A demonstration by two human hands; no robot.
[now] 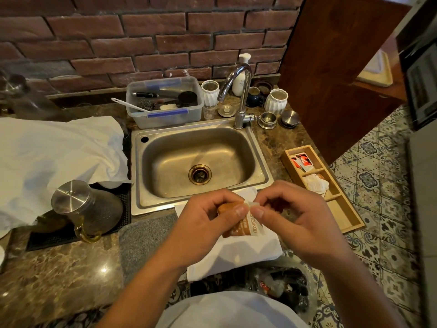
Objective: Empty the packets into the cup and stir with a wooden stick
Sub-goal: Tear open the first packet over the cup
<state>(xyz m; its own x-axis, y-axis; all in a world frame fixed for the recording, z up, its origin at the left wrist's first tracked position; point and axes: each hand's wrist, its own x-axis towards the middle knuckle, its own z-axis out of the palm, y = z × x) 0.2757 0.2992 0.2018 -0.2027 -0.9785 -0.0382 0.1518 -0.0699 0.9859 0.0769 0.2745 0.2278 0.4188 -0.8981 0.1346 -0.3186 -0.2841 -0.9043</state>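
while the brown marbled counter [59, 275] and the rough red brick wall [118, 31] fill most of the view, the work itself sits low in the middle, in front of a dull steel sink [256, 147] with a curved chrome tap [238, 91]. a big crumpled white cloth [47, 150] lies on the left, and below it a glass jug with a brushed steel lid [71, 197] stands on a black ribbed mat [123, 218]. behind the sink a clear plastic tub [165, 119] holds scrubbers and tools, with ribbed white pots [275, 100] near the tap. a long wooden tray [350, 221] with compartments lies to the right of the sink; the far compartments hold red and pale packets, the near one looks bare. a folded white towel [236, 256] hangs over the counter edge beside a grey mat [144, 237]. above that towel the left hand [203, 223] pinches the brown body of a small packet [238, 221], fingers curled round it, while the right hand [300, 221] pinches its pale top corner between thumb and forefinger, as if to tear it. the packet looks light, thin and crinkly, probably slick film with loose powder inside, so it should be gripped firmly at the sealed edge and kept upright once torn, or the contents could spill. i see no cup clearly meant for the pour, and no stirring stick.
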